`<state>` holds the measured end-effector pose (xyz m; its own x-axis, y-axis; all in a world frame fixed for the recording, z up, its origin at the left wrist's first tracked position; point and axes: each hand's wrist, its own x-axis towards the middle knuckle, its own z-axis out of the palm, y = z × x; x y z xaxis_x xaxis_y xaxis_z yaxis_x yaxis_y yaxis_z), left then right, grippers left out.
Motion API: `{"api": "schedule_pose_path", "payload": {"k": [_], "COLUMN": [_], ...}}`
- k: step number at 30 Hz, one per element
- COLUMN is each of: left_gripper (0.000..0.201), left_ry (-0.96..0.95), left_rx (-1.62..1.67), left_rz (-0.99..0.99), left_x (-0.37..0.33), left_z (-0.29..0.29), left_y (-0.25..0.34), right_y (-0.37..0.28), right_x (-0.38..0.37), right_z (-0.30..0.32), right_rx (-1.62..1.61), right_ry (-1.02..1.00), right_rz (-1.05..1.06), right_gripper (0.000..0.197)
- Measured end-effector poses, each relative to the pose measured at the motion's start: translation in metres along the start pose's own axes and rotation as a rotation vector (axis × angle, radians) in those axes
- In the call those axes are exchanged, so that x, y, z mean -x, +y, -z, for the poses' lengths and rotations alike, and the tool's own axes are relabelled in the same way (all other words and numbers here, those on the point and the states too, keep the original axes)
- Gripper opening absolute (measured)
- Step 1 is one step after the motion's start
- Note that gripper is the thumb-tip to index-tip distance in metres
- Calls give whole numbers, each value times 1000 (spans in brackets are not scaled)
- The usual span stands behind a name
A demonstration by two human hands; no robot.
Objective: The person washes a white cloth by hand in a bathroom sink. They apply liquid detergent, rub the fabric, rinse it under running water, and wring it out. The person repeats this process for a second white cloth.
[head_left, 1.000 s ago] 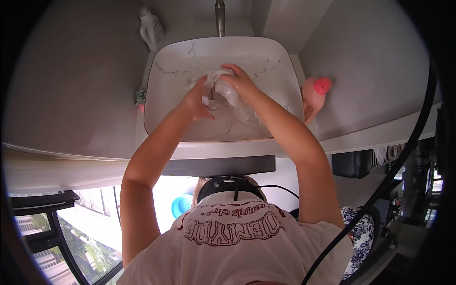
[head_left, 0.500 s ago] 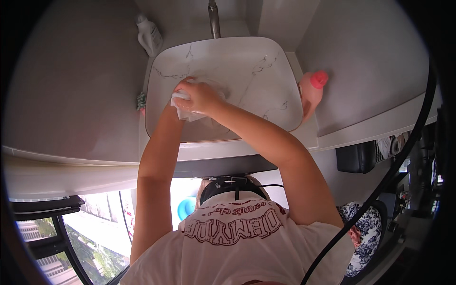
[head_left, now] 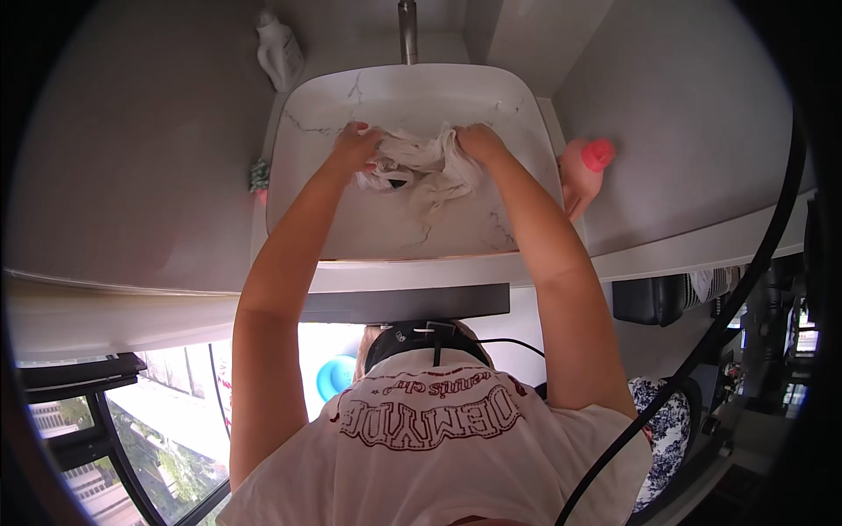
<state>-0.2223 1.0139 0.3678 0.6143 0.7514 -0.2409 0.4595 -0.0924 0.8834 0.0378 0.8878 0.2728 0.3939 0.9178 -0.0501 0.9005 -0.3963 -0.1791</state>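
Observation:
A wet, crumpled white cloth [head_left: 421, 156] is stretched across the middle of a white marble-patterned sink [head_left: 456, 237]. My left hand [head_left: 356, 149] grips its left end, the fingers curled into the fabric. At the other end, my right hand [head_left: 480, 143] pinches a bunched edge, and its fingertips are partly hidden by the folds. Between the hands the cloth sags, with loose folds hanging toward the near side of the basin. A small dark patch shows among the folds near my left hand; I cannot tell what it is.
A metal faucet [head_left: 408, 33] stands behind the sink. A white jug-like bottle [head_left: 280, 58] is at the back left, a small potted plant [head_left: 259, 177] at the left rim. On the right stands a pink bottle [head_left: 581, 180] with a red cap. A black cable [head_left: 759, 254] crosses the right side.
My hands were together over the balled-up cloth at the left of the sink. Now they are apart, my right hand having moved right, and the cloth is spread between them.

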Motion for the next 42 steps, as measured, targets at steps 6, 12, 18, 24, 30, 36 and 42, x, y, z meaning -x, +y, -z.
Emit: {"api": "schedule_pose_path", "payload": {"k": [6,12,18,24,30,36,42], "left_gripper": [84,105,106,87,59,44,48], "left_ry": [-75,-289,-237,-348,-344,-368,-208], "left_rx": [-901,-1284,-1163,377,1167,1141,1008], "left_rz": [-345,-290,66,284,443,357,108], "left_x": [11,19,32,29,27,22,21], "left_z": [-22,-17,-23,-30,2,-5,-18], "left_y": [-11,-16,-4,15,19,3,-22], "right_y": [-91,-103,-84,-100,-169,-190,-188], "right_x": [68,83,50,50,94,110,95], "right_z": [66,68,37,66,105,100,97], "right_rx": [-121,277,150,-859,-850,-675,-670], "right_ry": [161,-140,16,167,230,315,173], "right_rz": [-82,212,-24,-59,288,534,435], "right_gripper": [69,81,65,47,49,43,51]}}
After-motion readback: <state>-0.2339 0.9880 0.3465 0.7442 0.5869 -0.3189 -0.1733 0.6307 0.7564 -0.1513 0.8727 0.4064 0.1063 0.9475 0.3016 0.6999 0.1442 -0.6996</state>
